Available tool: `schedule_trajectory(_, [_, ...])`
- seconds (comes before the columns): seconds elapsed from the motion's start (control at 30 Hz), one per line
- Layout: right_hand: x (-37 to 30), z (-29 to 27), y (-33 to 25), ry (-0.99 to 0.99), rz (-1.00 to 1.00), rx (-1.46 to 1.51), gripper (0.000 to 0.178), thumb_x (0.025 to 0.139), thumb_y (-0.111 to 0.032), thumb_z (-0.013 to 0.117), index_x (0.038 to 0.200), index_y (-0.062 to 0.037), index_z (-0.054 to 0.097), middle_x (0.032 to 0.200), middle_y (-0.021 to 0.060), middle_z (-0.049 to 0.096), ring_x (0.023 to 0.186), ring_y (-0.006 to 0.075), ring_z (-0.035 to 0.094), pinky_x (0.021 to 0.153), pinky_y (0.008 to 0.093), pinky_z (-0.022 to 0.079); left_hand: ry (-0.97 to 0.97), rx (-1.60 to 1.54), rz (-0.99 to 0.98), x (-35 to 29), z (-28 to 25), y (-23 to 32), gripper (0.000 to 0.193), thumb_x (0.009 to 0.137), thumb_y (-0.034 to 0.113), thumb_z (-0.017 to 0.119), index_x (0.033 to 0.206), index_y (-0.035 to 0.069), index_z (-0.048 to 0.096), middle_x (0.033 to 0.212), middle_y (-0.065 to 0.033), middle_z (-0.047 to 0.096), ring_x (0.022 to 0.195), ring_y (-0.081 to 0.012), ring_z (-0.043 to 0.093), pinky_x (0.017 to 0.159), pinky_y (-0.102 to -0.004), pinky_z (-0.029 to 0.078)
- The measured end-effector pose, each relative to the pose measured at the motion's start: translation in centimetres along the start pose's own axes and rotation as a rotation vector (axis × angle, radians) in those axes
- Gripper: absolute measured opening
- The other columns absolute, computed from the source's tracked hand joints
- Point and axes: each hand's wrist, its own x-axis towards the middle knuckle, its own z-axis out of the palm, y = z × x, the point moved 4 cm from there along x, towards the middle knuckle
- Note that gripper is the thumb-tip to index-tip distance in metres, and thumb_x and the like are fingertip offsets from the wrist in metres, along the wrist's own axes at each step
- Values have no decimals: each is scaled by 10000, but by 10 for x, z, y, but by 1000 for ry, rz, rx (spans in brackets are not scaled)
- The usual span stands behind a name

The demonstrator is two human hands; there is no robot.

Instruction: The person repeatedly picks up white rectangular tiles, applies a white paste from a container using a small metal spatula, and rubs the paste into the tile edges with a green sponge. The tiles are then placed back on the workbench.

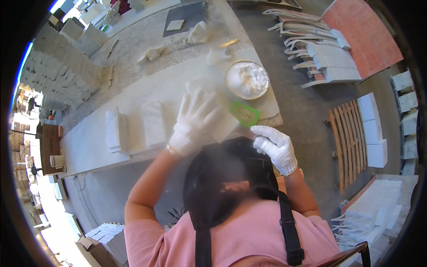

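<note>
A long, pale, dusty worktable [86, 153] extends left from the round clear-rimmed bowl [227, 84] of white, lumpy material; grey floor [307, 120] and a slatted brown wooden pallet [346, 144] lie to the bowl's right. Nearer the person than the bowl are a flat, smooth white rectangular piece [224, 131], partly covered, and a bright green flat tool [243, 115]. The left hand [195, 118], white-gloved, spreads its fingers over the white piece, gripping nothing visible. The right hand [276, 149], likewise gloved, curls its fingers beside the green tool; whether they grip it, I cannot tell.
</note>
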Motion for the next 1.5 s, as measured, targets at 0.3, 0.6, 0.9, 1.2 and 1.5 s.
schedule_trajectory(0.3, [2, -27, -11, 207, -27, -39, 431, 996, -159, 689, 1400, -13, 649, 972, 92, 766, 765, 128, 692, 658, 268, 550, 494, -291, -24, -9, -45, -19, 378, 756, -41, 705, 1097, 104, 778, 1186, -90, 764, 1171, -338, 701, 1059, -495, 535])
schedule_trajectory(0.6, [27, -19, -12, 177, -68, -71, 451, 1003, -129, 677, 1439, -24, 625, 955, 71, 755, 745, 109, 670, 644, 254, 532, 682, -1334, -720, -89, -66, -23, 304, 908, 96, 736, 1199, 13, 748, 1085, -55, 737, 1009, -138, 672, 883, -274, 541])
schedule_trajectory(0.9, [107, -61, -23, 247, -219, -459, 377, 968, -57, 715, 1341, -8, 705, 1169, 50, 767, 959, 126, 687, 871, 291, 556, 651, -1586, -817, -128, -39, -10, 397, 942, 279, 794, 1213, -1, 716, 1160, -81, 755, 1044, -146, 688, 924, -317, 549])
schedule_trajectory(1.2, [175, -38, -24, 212, -125, -1371, 343, 961, -381, 610, 1257, -277, 749, 1140, 217, 744, 1052, 426, 705, 943, 514, 551, 528, -1783, -1038, -121, -12, 2, 344, 1054, 304, 685, 1244, 17, 690, 1093, -28, 720, 960, -119, 659, 868, -308, 540])
schedule_trajectory(1.5, [106, 13, -87, 182, -618, -1176, 495, 952, -367, 760, 1378, -125, 694, 1392, 127, 679, 1216, 324, 671, 997, 405, 546, 305, -1824, -1141, -97, -10, 16, 339, 1071, 307, 656, 1246, 18, 689, 1047, -4, 703, 906, -84, 645, 814, -274, 535])
